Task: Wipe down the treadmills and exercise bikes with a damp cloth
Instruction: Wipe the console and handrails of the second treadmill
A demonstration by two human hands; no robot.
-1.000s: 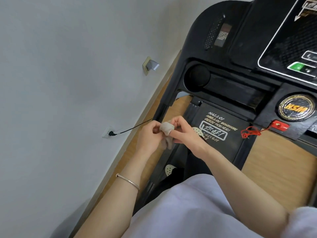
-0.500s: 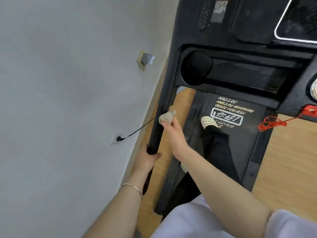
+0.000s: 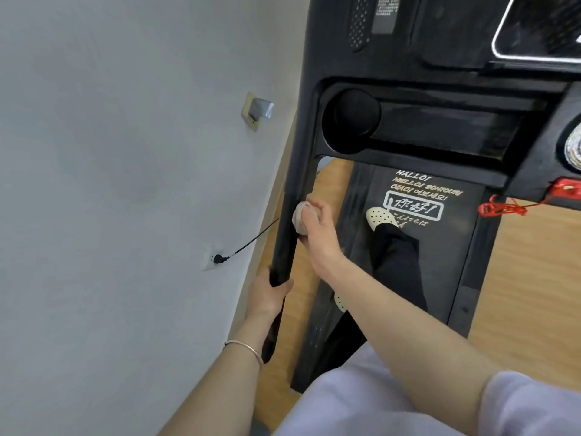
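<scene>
Treadmill (image 3: 440, 89) fills the right side of your view, black, with its left handrail (image 3: 287, 234) running down toward you just beside the pale wall (image 3: 110, 184). On that wall, at the far left of what matters, a plug (image 3: 220, 259) sits in a white socket (image 3: 209, 261) and its thin black cord runs up toward the rail; higher up is a small wall fitting (image 3: 259, 110). Your left hand (image 3: 268, 294) is wrapped around the lower part of the handrail, fingers clenched on it, a thin bracelet (image 3: 243, 349) at the wrist. Just above it, your right hand (image 3: 317, 229) grips a small bunched cloth (image 3: 299, 220) — light beige — and presses it against the inner side of the same rail. Further right, a dark round cup holder (image 3: 355, 113) sits in the console tray. Below it the belt (image 3: 440, 247) shows white printed greetings, and your dotted cream shoe (image 3: 380, 218) and dark trouser leg stand on it. At the right edge a red safety clip (image 3: 500, 208) hangs on its cord over the wooden floor (image 3: 534, 278) — the console screen above is cut off by the frame.
</scene>
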